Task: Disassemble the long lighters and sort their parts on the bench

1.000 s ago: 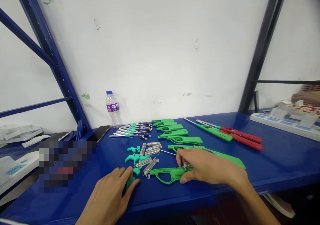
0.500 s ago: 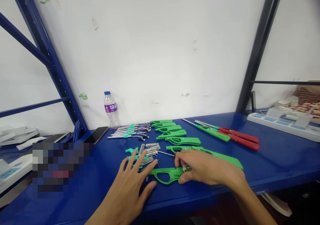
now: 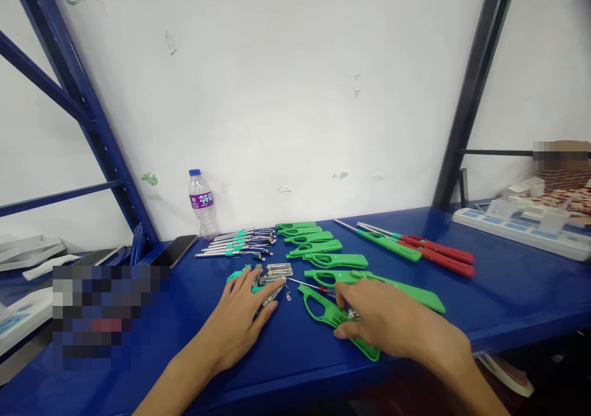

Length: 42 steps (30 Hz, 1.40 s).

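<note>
My right hand (image 3: 392, 317) is closed on a green lighter casing half (image 3: 327, 311), which lies tilted on the table. A small clear fuel tank with a metal end (image 3: 353, 314) shows between its thumb and fingers; the rest of it is hidden. My left hand (image 3: 240, 327) rests with fingers stretched out over several clear fuel tanks (image 3: 279, 268) and teal trigger pieces (image 3: 237, 273), partly covering them. A thin screwdriver (image 3: 305, 284) points left from beside the right hand's fingers. One tiny metal part (image 3: 289, 296) lies between the hands.
Several green casings (image 3: 335, 260) lie in a column behind. Metal lighter rods with wires (image 3: 235, 244) are lined up at the back left, near a bottle (image 3: 202, 204) and a phone (image 3: 175, 251). Assembled red lighters (image 3: 443, 257) and a power strip (image 3: 521, 232) lie on the right.
The green casing has swung round, its front end now farther back and its rear toward the table edge. My left hand has moved left, off the casing and onto the small parts.
</note>
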Available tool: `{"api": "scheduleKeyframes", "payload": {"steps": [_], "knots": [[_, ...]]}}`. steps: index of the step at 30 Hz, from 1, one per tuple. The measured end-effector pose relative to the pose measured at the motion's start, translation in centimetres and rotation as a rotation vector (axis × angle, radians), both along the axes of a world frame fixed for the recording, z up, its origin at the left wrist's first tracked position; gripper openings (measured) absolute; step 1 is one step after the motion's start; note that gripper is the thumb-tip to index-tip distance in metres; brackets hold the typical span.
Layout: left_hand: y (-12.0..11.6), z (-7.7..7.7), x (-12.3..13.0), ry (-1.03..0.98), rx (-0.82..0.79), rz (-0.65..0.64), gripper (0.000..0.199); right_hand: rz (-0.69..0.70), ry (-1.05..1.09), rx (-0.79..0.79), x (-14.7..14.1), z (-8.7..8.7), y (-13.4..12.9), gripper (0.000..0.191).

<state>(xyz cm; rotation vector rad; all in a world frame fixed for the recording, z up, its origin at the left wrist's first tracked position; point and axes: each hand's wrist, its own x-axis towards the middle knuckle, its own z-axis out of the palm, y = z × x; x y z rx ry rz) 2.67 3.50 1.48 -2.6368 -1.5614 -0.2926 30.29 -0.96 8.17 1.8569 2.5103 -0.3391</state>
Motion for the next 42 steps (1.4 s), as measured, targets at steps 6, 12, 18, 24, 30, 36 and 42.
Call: {"api": "scheduleKeyframes", "payload": {"steps": [6, 12, 18, 24, 30, 36, 42], "knots": [[0.1, -0.5, -0.1, -0.045, 0.169, -0.02, 0.043, 0.013, -0.087, 0.093, -3.4, -0.7, 0.3, 0.038], [-3.4, -0.8, 1.8, -0.153, 0.285, -0.136, 0.036, 0.108, 0.034, 0.251, -4.1, -2.5, 0.7, 0.039], [-6.7, -1.5, 4.9, -0.166, 0.348, -0.257, 0.031, 0.11, 0.129, 0.253, 0.9, -2.2, 1.5, 0.026], [-6.7, -3.9, 5.6, -0.152, 0.413, -0.361, 0.025, 0.116, 0.302, 0.249, 5.5, -1.2, 2.8, 0.035], [-6.8, -5.2, 6.1, -0.168, 0.464, -0.381, 0.025, 0.016, 0.385, 0.258, 5.7, -0.1, 3.0, 0.017], [-6.5, -3.8, 7.5, -0.176, 0.453, -0.388, 0.02, 0.1, 0.421, 0.266, 4.1, 0.0, 2.9, 0.015], [-5.3, 1.3, 7.2, -0.312, 0.372, -0.197, 0.027, 0.12, 0.55, 0.224, 2.5, 0.0, 2.4, 0.034]]}}
